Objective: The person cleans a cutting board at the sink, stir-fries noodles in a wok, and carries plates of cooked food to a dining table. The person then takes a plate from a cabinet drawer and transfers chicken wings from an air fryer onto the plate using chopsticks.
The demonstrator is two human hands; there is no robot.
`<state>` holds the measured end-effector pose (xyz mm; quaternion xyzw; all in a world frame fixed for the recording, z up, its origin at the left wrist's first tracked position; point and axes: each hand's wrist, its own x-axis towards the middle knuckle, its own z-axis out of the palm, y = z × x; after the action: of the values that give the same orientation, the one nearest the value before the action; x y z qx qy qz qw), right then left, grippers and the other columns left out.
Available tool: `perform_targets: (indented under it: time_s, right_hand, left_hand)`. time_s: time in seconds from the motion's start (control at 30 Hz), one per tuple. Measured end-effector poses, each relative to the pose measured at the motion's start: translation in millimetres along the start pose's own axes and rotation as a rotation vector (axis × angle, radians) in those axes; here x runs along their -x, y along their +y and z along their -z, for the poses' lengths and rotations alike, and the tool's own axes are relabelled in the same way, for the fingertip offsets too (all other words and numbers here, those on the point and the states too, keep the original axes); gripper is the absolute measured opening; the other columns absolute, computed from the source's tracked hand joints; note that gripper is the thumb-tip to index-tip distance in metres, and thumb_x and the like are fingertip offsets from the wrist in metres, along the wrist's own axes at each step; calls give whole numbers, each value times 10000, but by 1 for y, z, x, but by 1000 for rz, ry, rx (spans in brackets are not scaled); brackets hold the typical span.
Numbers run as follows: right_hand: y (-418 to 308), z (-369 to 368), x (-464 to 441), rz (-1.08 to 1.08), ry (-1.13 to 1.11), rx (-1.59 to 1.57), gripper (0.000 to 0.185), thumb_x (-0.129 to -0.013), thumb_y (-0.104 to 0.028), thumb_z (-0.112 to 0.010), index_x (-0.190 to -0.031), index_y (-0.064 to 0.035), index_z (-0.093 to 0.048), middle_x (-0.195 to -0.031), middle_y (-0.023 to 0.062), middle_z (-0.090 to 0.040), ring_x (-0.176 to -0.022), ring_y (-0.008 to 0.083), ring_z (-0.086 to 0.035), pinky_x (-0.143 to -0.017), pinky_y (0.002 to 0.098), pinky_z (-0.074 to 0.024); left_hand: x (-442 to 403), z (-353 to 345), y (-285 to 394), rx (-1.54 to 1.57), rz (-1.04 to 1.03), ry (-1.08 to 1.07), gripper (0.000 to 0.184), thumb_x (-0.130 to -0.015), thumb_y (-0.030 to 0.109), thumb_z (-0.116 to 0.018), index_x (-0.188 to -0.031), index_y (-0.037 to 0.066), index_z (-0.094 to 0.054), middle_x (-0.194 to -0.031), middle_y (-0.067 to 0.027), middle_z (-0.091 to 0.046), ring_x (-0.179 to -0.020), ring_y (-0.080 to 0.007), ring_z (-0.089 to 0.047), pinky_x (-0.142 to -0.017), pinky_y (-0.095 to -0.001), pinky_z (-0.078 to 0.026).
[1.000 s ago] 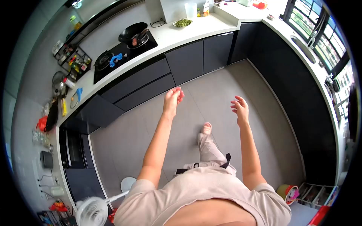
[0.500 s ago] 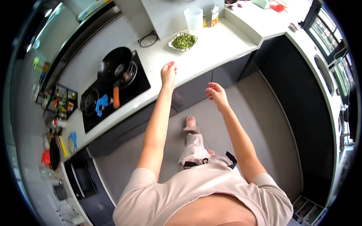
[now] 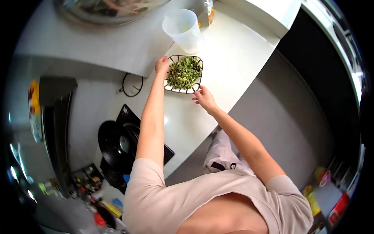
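Observation:
A white dish with dark stripes on its rim [image 3: 178, 90] rests on the white counter, filled with chopped greens [image 3: 184, 73]. My left hand [image 3: 161, 65] is at the dish's left edge, its fingers closed on the rim. At the lower right corner of the dish is my right hand [image 3: 204, 98], its fingers apart, with the fingertips beside the rim. Just behind the dish stands a translucent plastic jug [image 3: 184, 31].
A black wok [image 3: 114, 145] sits on the black stove [image 3: 165, 155] at the lower left. Near the wall lies a black wire ring stand [image 3: 132, 85]. A carton [image 3: 209, 12] stands behind the jug. The white counter [image 3: 230, 50] ends at a front edge on the right.
The view has moved up to the counter and turned. Both my hands have reached forward from over the floor to the dish, and my left hand has taken hold of its rim.

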<state>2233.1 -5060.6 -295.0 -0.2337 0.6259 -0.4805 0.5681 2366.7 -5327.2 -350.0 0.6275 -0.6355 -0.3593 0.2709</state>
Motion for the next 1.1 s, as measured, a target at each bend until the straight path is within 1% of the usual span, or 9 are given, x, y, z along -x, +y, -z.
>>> perform_targets:
  time_s: [0.03, 0.07, 0.3, 0.43, 0.5, 0.63, 0.93, 1.07, 1.1]
  right_hand:
    - [1, -3, -5, -28, 36, -7, 379, -924, -131, -492, -1246, 52, -416, -991, 155, -623, -788, 191, -665, -641, 295, -532]
    - [1, -4, -9, -55, 68, -12, 340, -917, -120, -500, -1204, 53, -441, -948, 147, -630, -753, 186, -667, -624, 294, -531]
    - [36, -11, -71, -75, 225, 43, 169, -862, -79, -573, -965, 49, -535, -722, 99, -620, -578, 162, -641, -524, 297, -515]
    - [37, -2, -91, -82, 314, 98, 168, -846, -81, -593, -967, 30, -559, -679, 64, -609, -549, 118, -600, -499, 269, -487]
    - [47, 4, -91, -77, 327, -44, 113, -873, -62, -575, -958, 11, -556, -680, 12, -576, -553, 73, -555, -509, 223, -455]
    - [43, -2, -85, 58, 514, 33, 159, -837, -86, -590, -958, 17, -593, -640, -11, -564, -549, 42, -505, -501, 221, -417]
    - [45, -107, -103, 263, 1082, 106, 151, -816, -71, -557, -912, 28, -618, -641, -20, -561, -587, 29, -455, -528, 221, -368]
    - [38, -145, -108, 341, 1214, 172, 156, -808, -69, -535, -892, 31, -620, -636, -10, -598, -563, 37, -487, -527, 224, -379]
    - [38, -172, -93, 245, 1184, 168, 156, -807, -70, -533, -886, 34, -618, -638, -11, -602, -561, 39, -492, -528, 222, -382]
  left_hand:
    - [-12, -6, -10, 67, -8, -50, 295, -862, 260, -549, -1063, 81, -670, -997, -112, -687, -935, -245, -643, -806, -335, -475]
    - [-9, 0, 2, -15, 44, -150, 324, -885, 202, -590, -1118, -18, -635, -1052, -105, -667, -956, -164, -599, -830, -291, -454]
    - [-27, 1, -20, 144, 221, -271, 280, -871, 156, -630, -1074, -36, -648, -962, -75, -676, -876, -140, -610, -769, -264, -467]
    - [-38, -24, -80, 445, 265, -332, 266, -880, 145, -635, -1057, -53, -632, -879, -59, -666, -690, -95, -586, -624, -245, -475]
    - [-31, -29, -63, 461, 231, -372, 265, -882, 132, -631, -1060, -64, -623, -879, -60, -665, -690, -95, -584, -617, -237, -472]
    - [-49, -35, -62, 550, 213, -597, 228, -876, 121, -634, -1029, -47, -629, -846, -45, -659, -684, -94, -586, -621, -235, -475]
    - [-115, -7, -74, 721, 151, -1079, 161, -887, 121, -620, -979, -8, -648, -765, 20, -612, -626, -37, -492, -565, -176, -390]
    - [-131, 16, -83, 712, 101, -1152, 158, -883, 124, -625, -968, -8, -641, -755, 23, -597, -619, -36, -485, -557, -174, -386]
    - [-121, 50, -107, 653, 203, -1127, 157, -883, 124, -625, -966, -8, -639, -754, 23, -595, -620, -36, -485, -556, -175, -386]
